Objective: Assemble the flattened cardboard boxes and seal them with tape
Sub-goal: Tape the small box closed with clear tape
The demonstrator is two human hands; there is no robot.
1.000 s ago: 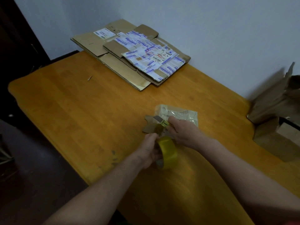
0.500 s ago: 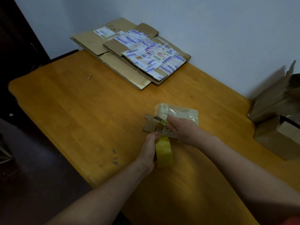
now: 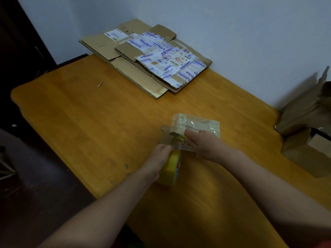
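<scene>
Left hand grips the tape roll; right hand pinches a cutter above the near packet.

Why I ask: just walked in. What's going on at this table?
A person's left hand grips a yellow tape roll while the right hand holds what looks like a small yellow cutter at the tape's end, over a clear packet. The flattened cardboard boxes lie stacked by the wall, not yet assembled.
</scene>
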